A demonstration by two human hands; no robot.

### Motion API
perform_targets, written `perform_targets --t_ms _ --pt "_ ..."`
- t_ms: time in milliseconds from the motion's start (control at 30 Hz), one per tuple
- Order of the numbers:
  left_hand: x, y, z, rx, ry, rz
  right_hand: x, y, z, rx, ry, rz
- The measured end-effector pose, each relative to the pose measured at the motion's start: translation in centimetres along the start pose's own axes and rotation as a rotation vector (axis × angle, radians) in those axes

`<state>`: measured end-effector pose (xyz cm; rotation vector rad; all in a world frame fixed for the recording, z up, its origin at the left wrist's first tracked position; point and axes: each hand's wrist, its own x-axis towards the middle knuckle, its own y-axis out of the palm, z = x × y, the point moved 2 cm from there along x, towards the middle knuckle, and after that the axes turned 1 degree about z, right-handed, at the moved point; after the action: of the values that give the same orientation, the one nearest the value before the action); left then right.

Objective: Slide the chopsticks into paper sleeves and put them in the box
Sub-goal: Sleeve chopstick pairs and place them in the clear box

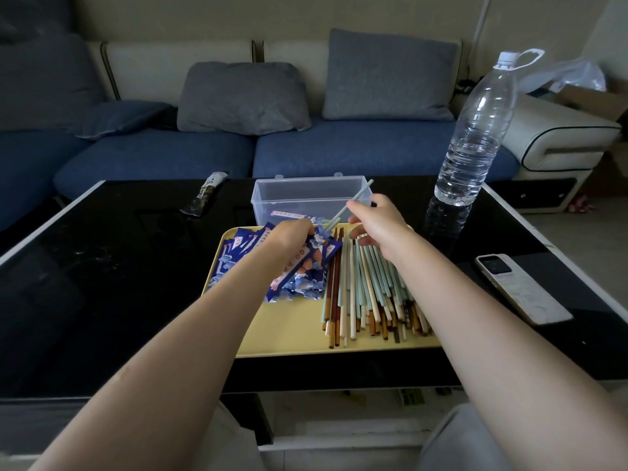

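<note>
My right hand (375,223) pinches a pale green chopstick pair (353,202) that slants up toward the clear plastic box (265,193). The lower tips of the pair meet the mouth of a blue patterned paper sleeve (321,237), which my left hand (293,234) grips over the yellow tray (292,329). A heap of blue sleeves (238,253) lies on the tray's left half. Several loose chopsticks (367,297), green, cream and brown, lie on its right half. One sleeved pair (287,214) lies inside the box.
The tray sits on a glossy black table (102,283). A tall water bottle (475,137) stands at the right rear, a white phone (520,287) lies to the right, a dark wrapped item (204,195) at the left rear. A blue sofa (204,154) lies beyond.
</note>
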<state>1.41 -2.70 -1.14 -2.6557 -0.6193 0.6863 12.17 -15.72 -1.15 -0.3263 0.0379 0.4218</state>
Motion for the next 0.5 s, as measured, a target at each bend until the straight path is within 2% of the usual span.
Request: perform_targets --t_ms 100,267,367,500 --pt "-0.1 0.2 0.0 0.035 0.005 0.027 0.4 -0.3 0.1 0.064 -0.045 -0.098" --pt "-0.5 0.4 -0.4 0.054 0.023 0.023 0.5 -0.2 -0.2 0.048 -0.095 -0.115" --pt "-0.1 0.5 -0.5 0.03 0.049 0.012 0.1 0.3 0.0 0.029 -0.12 -0.033" --pt "1.1 0.2 -1.1 -0.005 0.143 -0.097 -0.2 1.3 0.2 0.029 -0.116 0.051"
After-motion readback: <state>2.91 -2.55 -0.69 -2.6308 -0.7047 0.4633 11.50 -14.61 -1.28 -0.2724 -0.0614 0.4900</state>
